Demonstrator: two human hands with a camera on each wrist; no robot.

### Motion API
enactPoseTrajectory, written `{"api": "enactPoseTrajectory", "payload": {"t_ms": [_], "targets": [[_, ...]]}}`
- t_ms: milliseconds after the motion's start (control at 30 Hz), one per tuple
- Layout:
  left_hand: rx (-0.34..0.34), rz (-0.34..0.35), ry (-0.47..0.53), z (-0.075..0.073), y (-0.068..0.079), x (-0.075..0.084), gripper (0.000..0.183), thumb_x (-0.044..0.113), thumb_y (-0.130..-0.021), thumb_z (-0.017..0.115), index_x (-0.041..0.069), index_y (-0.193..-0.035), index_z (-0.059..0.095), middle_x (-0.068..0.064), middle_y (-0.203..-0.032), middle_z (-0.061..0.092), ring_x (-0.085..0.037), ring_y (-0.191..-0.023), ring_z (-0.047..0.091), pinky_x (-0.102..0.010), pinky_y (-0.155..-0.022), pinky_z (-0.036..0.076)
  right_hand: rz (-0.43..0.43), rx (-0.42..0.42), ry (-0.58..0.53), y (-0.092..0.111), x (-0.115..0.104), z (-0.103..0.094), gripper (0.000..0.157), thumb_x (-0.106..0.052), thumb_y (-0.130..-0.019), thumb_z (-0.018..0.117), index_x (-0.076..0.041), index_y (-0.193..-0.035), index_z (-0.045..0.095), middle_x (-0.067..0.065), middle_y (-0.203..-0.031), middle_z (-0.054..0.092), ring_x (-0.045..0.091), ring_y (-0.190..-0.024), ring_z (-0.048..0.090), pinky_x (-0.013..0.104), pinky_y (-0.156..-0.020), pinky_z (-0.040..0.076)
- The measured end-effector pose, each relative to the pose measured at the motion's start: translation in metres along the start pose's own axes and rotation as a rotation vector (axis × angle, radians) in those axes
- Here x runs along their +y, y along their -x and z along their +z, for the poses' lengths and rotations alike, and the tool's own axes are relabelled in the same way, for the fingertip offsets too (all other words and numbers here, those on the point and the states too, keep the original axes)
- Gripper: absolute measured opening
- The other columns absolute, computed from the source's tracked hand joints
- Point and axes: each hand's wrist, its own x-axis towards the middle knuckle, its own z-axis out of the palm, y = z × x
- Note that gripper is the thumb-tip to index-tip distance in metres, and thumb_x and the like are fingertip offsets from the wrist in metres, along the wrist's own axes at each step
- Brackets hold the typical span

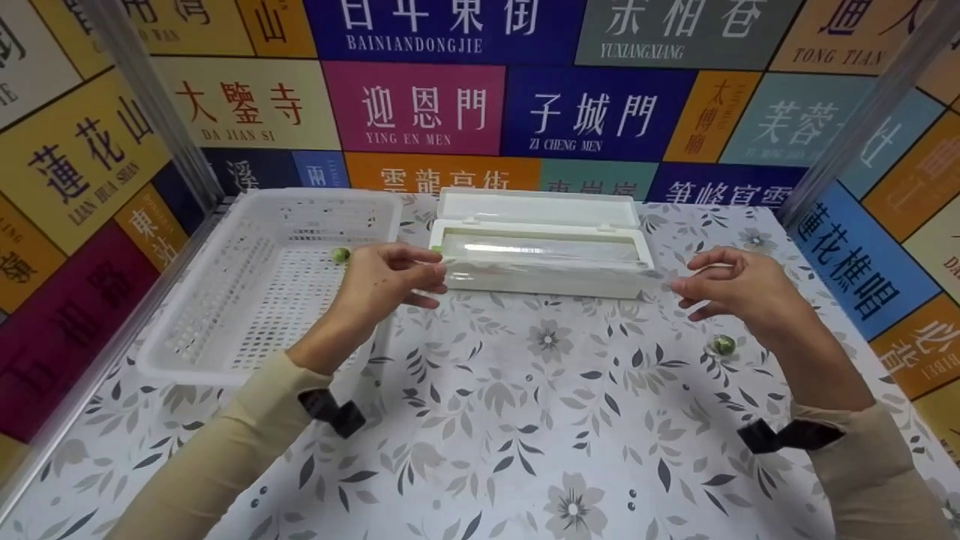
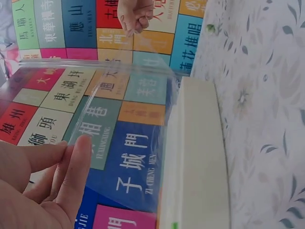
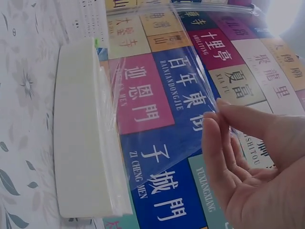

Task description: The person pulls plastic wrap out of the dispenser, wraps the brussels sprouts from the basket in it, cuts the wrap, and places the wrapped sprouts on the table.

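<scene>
A white cling film box (image 1: 547, 281) stands with its lid (image 1: 536, 208) raised, and a shiny roll of film (image 1: 517, 246) lies inside. Clear cling film (image 2: 143, 86) stretches up from the box between both hands. My left hand (image 1: 386, 281), at the box's left end, pinches one corner of the film between thumb and fingers. Beyond the box's right end, my right hand (image 1: 739, 289) pinches the other corner; the right wrist view shows the film's edge running to its fingertips (image 3: 210, 119). The film is nearly invisible in the head view.
A white perforated basket (image 1: 157, 352) stands at the left. A small round green thing (image 1: 340, 256) shows beside the left wrist, and another green one (image 1: 723, 345) lies on the flowered tablecloth (image 1: 517, 397) near the right wrist. Sign-printed panels (image 1: 412, 109) stand behind and at both sides.
</scene>
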Motion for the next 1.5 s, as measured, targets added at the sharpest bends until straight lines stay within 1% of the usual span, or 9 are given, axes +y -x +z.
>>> {"api": "enactPoseTrajectory", "payload": {"t_ms": [67,200,367,600,733,867,1100,1333,1500], "targets": [[-0.016,-0.054,0.008,0.001,0.003,-0.004,0.036,0.008,-0.092,0.071,0.003,-0.127,0.063,-0.019,-0.113,0.073,-0.019,-0.086,0.076,-0.034,-0.076,0.064,0.03,-0.046,0.046,0.002,0.001,-0.001,0.048,-0.033,-0.088,0.077,-0.011,-0.121,0.049,-0.016,-0.082,0.074,0.009,-0.079,0.07,0.029,-0.073,0.063],[-0.06,-0.167,0.019,0.005,0.007,-0.01,0.047,0.007,-0.094,0.068,0.005,-0.139,0.054,-0.02,-0.117,0.072,-0.02,-0.086,0.076,-0.034,-0.076,0.064,0.073,-0.129,0.174,0.005,0.002,0.0,0.062,-0.034,-0.088,0.078,-0.006,-0.133,0.045,-0.011,-0.079,0.07,0.014,-0.078,0.068,0.032,-0.072,0.063],[-0.096,-0.254,-0.008,0.007,0.009,-0.023,0.055,0.007,-0.096,0.066,0.0,-0.146,0.045,-0.022,-0.115,0.071,-0.019,-0.083,0.075,-0.032,-0.075,0.064,0.126,-0.198,0.242,0.002,0.002,0.003,0.072,-0.035,-0.089,0.077,-0.004,-0.143,0.041,-0.008,-0.081,0.068,0.015,-0.081,0.066,0.032,-0.071,0.063],[-0.154,-0.288,-0.005,0.012,0.015,-0.045,0.054,0.004,-0.099,0.059,-0.018,-0.143,0.036,-0.017,-0.095,0.068,-0.014,-0.073,0.072,-0.031,-0.072,0.064,0.121,-0.288,0.295,0.002,0.015,0.01,0.083,-0.035,-0.088,0.077,-0.002,-0.151,0.035,-0.006,-0.082,0.069,0.017,-0.079,0.066,0.031,-0.069,0.061],[-0.178,-0.302,0.006,0.016,0.017,-0.056,0.047,0.005,-0.101,0.056,-0.018,-0.14,0.042,-0.013,-0.093,0.066,-0.013,-0.073,0.072,-0.031,-0.072,0.064,0.134,-0.324,0.294,0.001,0.027,0.014,0.085,-0.037,-0.086,0.078,0.001,-0.15,0.038,-0.003,-0.086,0.073,0.018,-0.08,0.067,0.031,-0.07,0.06],[-0.185,-0.325,0.021,0.019,0.019,-0.064,0.038,0.006,-0.101,0.054,-0.014,-0.134,0.051,-0.014,-0.093,0.068,-0.013,-0.075,0.072,-0.031,-0.073,0.064,0.15,-0.359,0.292,-0.002,0.039,0.019,0.081,-0.035,-0.088,0.077,0.006,-0.147,0.041,-0.002,-0.087,0.073,0.016,-0.081,0.066,0.031,-0.072,0.061],[-0.13,-0.341,0.067,0.029,0.022,-0.087,0.029,0.004,-0.1,0.055,-0.013,-0.123,0.059,-0.014,-0.091,0.069,-0.014,-0.074,0.072,-0.031,-0.069,0.064,0.195,-0.371,0.225,-0.006,0.06,0.026,0.071,-0.028,-0.091,0.075,0.009,-0.143,0.045,-0.002,-0.08,0.07,0.013,-0.076,0.065,0.029,-0.068,0.061],[-0.098,-0.338,0.12,0.028,0.022,-0.113,0.024,0.004,-0.098,0.06,-0.012,-0.116,0.063,-0.019,-0.098,0.072,-0.018,-0.076,0.075,-0.032,-0.074,0.064,0.22,-0.353,0.174,-0.011,0.075,0.034,0.041,-0.029,-0.087,0.078,0.001,-0.112,0.067,-0.003,-0.082,0.071,0.011,-0.076,0.066,0.027,-0.067,0.06],[-0.113,-0.344,0.125,0.023,0.019,-0.132,0.027,0.006,-0.098,0.061,-0.012,-0.118,0.065,-0.024,-0.104,0.074,-0.019,-0.081,0.076,-0.029,-0.078,0.063,0.228,-0.353,0.13,-0.012,0.086,0.04,0.021,-0.027,-0.088,0.077,-0.008,-0.095,0.072,-0.003,-0.085,0.072,0.012,-0.08,0.067,0.027,-0.068,0.059]]}}
